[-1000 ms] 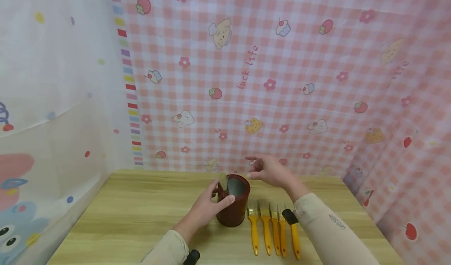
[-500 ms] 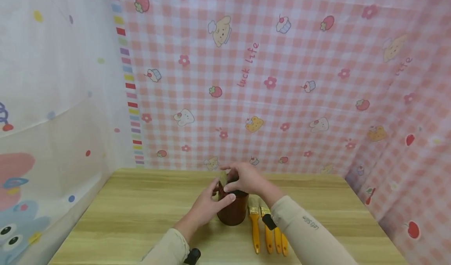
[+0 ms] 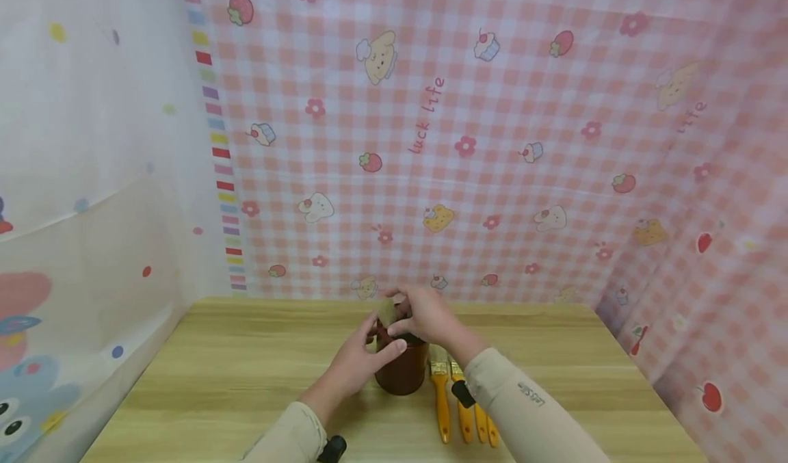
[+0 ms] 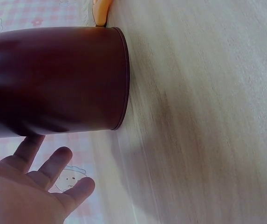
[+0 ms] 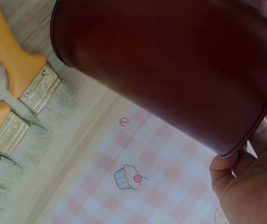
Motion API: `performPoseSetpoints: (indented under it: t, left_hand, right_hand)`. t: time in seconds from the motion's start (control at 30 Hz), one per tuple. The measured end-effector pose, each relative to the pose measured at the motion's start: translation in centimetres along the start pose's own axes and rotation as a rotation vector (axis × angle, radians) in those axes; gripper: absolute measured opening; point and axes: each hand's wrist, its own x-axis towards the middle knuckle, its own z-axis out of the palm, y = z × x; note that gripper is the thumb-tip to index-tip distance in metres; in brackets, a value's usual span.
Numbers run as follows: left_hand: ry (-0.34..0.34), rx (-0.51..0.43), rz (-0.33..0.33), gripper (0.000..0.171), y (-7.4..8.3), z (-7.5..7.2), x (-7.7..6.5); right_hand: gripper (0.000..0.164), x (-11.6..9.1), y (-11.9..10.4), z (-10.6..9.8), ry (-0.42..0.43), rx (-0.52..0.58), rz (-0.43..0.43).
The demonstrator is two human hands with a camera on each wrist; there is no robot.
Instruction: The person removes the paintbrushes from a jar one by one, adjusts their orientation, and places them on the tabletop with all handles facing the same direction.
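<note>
A dark red cylindrical cup (image 3: 403, 368) stands upright at the middle of the table. My left hand (image 3: 357, 364) grips its upper left side, thumb across the front near the rim; in the left wrist view, spread fingers (image 4: 54, 168) show beside the cup wall. Tan bristles of a paintbrush (image 3: 386, 312) point up from the left of the cup's mouth, the rest of that brush hidden. Over the mouth, my right hand (image 3: 425, 316) pinches at this brush head between thumb and fingers. The right wrist view shows curled fingers (image 5: 249, 163) right at the rim.
Just right of the cup lie several yellow-handled paintbrushes (image 3: 442, 408), bristles toward the back, partly covered by the right sleeve (image 3: 523, 401). The wooden table (image 3: 246, 367) meets a pink checked cloth (image 3: 345, 176) behind; more cloth hangs at both sides.
My right hand has come left and down from beyond the cup's right side to the brush head at its mouth. The left hand keeps its grip on the cup.
</note>
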Motion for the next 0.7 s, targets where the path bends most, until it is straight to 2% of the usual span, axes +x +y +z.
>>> performPoseSetpoints:
  t: [0.27, 0.5, 0.57, 0.7]
  left_hand:
    - [0.000, 0.014, -0.034, 0.105, -0.1, -0.1, 0.1]
    - [0.000, 0.020, -0.032, 0.107, 0.0, -0.1, 0.2]
    - [0.000, 0.023, -0.027, 0.105, 0.0, -0.1, 0.2]
    - [-0.006, 0.016, -0.003, 0.094, -0.1, 0.0, 0.1]
  right_hand:
    - [0.068, -0.4, 0.6, -0.5, -0.048, -0.013, -0.098]
    - [0.074, -0.6, 0.4, -0.6, -0.099, -0.050, -0.079]
    - [0.075, -0.7, 0.5, -0.8, -0.105, -0.024, -0.063]
    - [0.076, -0.9, 0.6, -1.5, -0.101, 0.096, -0.025]
